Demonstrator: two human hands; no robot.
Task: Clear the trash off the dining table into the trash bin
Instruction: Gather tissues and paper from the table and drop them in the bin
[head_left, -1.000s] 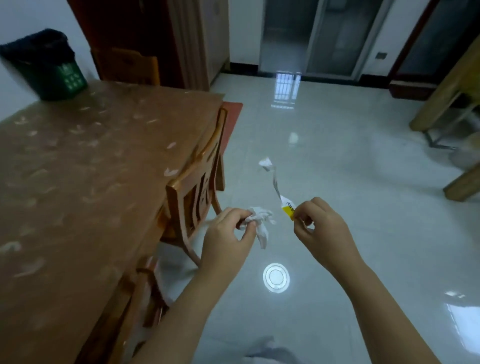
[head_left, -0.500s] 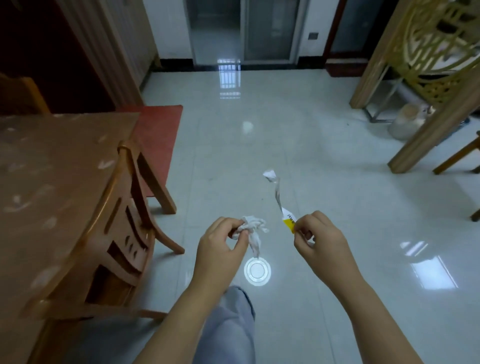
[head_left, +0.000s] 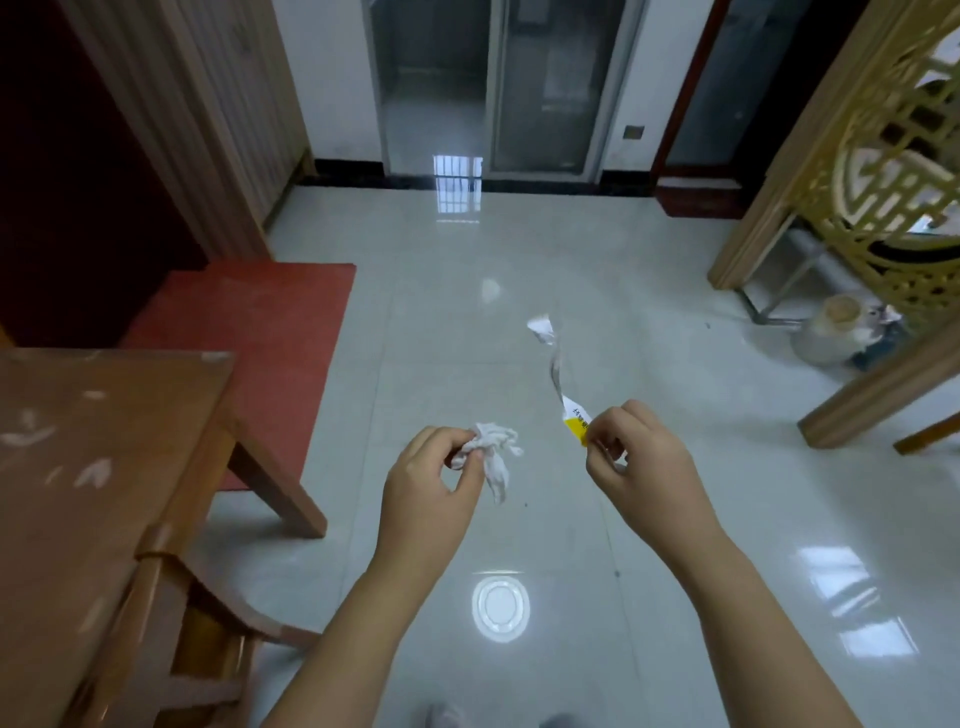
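Left hand (head_left: 426, 483) pinches a crumpled white tissue (head_left: 491, 449) between fingertips. Right hand (head_left: 636, 467) is closed on a twisted wrapper (head_left: 563, 395) with a yellow end; its print is illegible. Both are held above the floor (head_left: 571, 260). The table (head_left: 93, 452) is cut off at left.

Glossy tiled floor (head_left: 447, 322), red rug (head_left: 249, 332)

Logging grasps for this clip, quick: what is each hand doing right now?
Left hand: closed, pinching a crumpled white tissue.
Right hand: closed, pinching a yellow-and-white wrapper strip.
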